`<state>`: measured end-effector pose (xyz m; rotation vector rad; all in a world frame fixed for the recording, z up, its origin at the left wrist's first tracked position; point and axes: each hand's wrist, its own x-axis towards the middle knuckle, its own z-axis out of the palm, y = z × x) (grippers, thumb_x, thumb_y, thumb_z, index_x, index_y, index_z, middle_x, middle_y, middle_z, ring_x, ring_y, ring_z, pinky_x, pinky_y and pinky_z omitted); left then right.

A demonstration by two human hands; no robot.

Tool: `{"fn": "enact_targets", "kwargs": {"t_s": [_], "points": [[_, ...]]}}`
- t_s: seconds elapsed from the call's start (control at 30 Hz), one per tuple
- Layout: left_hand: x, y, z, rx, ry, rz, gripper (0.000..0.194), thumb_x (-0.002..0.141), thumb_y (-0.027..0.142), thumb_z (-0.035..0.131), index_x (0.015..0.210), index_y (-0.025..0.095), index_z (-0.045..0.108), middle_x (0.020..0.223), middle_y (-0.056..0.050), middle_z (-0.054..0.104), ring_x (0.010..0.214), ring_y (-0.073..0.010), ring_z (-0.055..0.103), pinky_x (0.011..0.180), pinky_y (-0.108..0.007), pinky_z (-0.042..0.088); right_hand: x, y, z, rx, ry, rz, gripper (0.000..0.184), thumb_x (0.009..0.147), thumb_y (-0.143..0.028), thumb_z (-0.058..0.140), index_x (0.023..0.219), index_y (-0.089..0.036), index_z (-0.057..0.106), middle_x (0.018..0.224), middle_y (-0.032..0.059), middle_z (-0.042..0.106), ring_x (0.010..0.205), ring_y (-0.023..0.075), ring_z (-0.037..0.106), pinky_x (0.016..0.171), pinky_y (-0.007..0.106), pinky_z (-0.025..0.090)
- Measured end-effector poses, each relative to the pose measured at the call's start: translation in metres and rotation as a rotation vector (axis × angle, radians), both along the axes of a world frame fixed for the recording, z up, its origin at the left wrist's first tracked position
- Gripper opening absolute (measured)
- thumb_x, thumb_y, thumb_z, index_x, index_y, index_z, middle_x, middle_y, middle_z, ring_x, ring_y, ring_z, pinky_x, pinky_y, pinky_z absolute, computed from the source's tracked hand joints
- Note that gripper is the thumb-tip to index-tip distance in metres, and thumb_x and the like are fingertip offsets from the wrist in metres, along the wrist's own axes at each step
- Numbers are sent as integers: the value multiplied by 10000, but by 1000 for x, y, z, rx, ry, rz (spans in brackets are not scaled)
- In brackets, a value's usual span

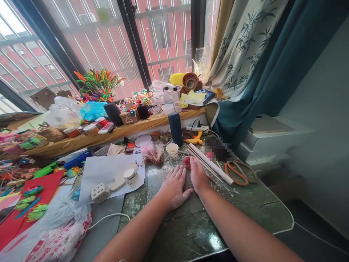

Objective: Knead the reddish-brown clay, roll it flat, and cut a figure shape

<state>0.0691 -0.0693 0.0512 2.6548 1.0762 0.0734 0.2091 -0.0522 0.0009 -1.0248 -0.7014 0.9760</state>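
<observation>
My left hand lies flat on the dark green tabletop, fingers stretched forward and thumb out to the right. Whitish residue coats its skin. Just right of it, my right hand rests on its edge with the palm facing left and the fingers extended; part of them is hidden behind the thumb. I see nothing held in either hand. A paper cup stands beyond the fingertips. Right of my right hand lie a white rod and several thin sticks. White smears mark the table around my hands.
On white paper at left sit a clay die, a flat clay piece and a small white pot. Behind are a dark blue cylinder and a yellow glue gun. Orange-handled scissors lie right. Craft items crowd the windowsill.
</observation>
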Motion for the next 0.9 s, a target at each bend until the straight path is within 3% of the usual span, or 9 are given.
{"fn": "enact_targets", "kwargs": {"t_s": [0.1, 0.17, 0.33, 0.4, 0.57, 0.73, 0.9], "points": [[-11, 10, 5, -122, -71, -26, 853, 887, 569, 600, 1572, 147, 316, 1640, -162, 262, 1538, -341, 188, 1253, -548, 141, 0, 1, 1, 4, 11, 9, 434, 863, -690, 581, 963, -281, 689, 964, 56, 725, 955, 268, 664, 897, 428, 516], [-22, 17, 7, -258, -240, 17, 801, 861, 539, 651, 1539, 194, 399, 1629, -126, 312, 1526, -326, 245, 1254, -532, 165, 0, 0, 2, 13, 28, 21, 443, 864, -693, 579, 975, -279, 688, 977, 62, 728, 955, 273, 668, 899, 441, 520], [-44, 22, -4, -557, -1134, 524, 541, 894, 545, 616, 1352, 256, 634, 1528, -71, 509, 1482, -288, 363, 1255, -470, 185, -6, -5, 8, 62, 94, 79, 513, 865, -698, 581, 1154, -282, 667, 1201, 72, 716, 1192, 284, 625, 1080, 464, 444], [-42, 20, -12, -605, -1341, 625, 529, 941, 598, 509, 1319, 258, 656, 1532, -61, 506, 1499, -270, 330, 1257, -457, 182, -13, -10, 10, 89, 161, 170, 582, 875, -710, 556, 1274, -292, 627, 1336, 61, 668, 1326, 268, 547, 1172, 463, 358], [-26, 18, -21, -765, -1561, 690, 484, 987, 572, 445, 1173, 234, 738, 1490, -53, 557, 1503, -221, 323, 1274, -382, 125, -32, -19, 14, 79, 337, 392, 654, 875, -723, 555, 1361, -288, 590, 1511, 28, 536, 1490, 226, 350, 1271, 446, 148], [-24, 20, -25, -852, -1633, 614, 503, 969, 608, 466, 1154, 237, 751, 1461, -48, 587, 1495, -229, 341, 1278, -382, 119, -36, -19, 14, 66, 342, 448, 640, 886, -710, 555, 1352, -274, 602, 1501, 30, 548, 1499, 210, 332, 1279, 437, 116], [-31, 17, -23, -851, -1608, 571, 487, 931, 617, 541, 1161, 244, 753, 1460, -52, 587, 1503, -243, 325, 1279, -396, 120, -36, -23, 13, 74, 307, 397, 575, 897, -668, 577, 1313, -275, 627, 1461, 38, 588, 1469, 227, 389, 1275, 461, 144]]}}
